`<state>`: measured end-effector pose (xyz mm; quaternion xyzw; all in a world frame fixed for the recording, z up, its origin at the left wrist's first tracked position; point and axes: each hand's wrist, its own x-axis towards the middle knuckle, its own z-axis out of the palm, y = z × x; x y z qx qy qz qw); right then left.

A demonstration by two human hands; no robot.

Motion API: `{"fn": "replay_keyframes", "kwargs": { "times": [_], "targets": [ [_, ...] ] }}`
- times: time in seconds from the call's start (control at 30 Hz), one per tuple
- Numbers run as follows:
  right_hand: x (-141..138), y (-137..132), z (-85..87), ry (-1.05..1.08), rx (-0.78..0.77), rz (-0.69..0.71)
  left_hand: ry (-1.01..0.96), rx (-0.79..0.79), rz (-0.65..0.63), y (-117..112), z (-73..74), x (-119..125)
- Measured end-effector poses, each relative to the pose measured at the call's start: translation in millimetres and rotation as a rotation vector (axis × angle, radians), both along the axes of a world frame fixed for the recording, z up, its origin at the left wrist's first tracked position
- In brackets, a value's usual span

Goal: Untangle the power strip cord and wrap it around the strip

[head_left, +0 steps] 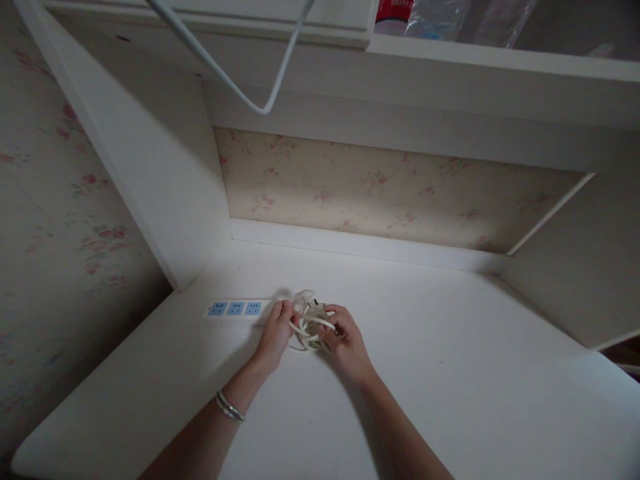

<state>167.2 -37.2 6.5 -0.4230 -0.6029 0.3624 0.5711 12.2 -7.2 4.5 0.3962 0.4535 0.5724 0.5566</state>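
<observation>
A white power strip [270, 303] with blue socket faces lies lengthwise on the white desk, partly covered at its right end by my left hand [275, 328]. The fingers of that hand are closed around the near side of a bundled white power cord [306, 328], right beside the strip's end. From the other side, my right hand [347, 340] grips the loops of the same cord between thumb and fingers. Dark plug prongs [315, 303] show at the top of the bundle, between the two hands. My palms hide part of the loops.
The white desktop [440, 387] spreads around my hands, with a side panel [165, 173] at left and a low back ledge [350, 247]. Overhead is a shelf [500, 60] holding plastic-wrapped items; a pale bent cable [265, 107] hangs down from above.
</observation>
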Motion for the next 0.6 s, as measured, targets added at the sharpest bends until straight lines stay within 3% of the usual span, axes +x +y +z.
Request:
{"fn": "replay_keyframes", "kwargs": {
  "times": [0.23,0.47,0.6],
  "targets": [
    [-1.0,6.3,-3.2,0.261,-0.305,-0.089,-0.091,0.117,-0.092,-4.2,12.2,-5.7],
    [5.6,7.4,-6.3,0.236,-0.235,-0.244,-0.177,0.109,-0.138,-8.5,20.2,-9.7],
    [11.9,8.6,-7.0,0.184,-0.088,-0.274,-0.163,0.121,-0.122,-7.7,20.6,-9.6]
  ]
}}
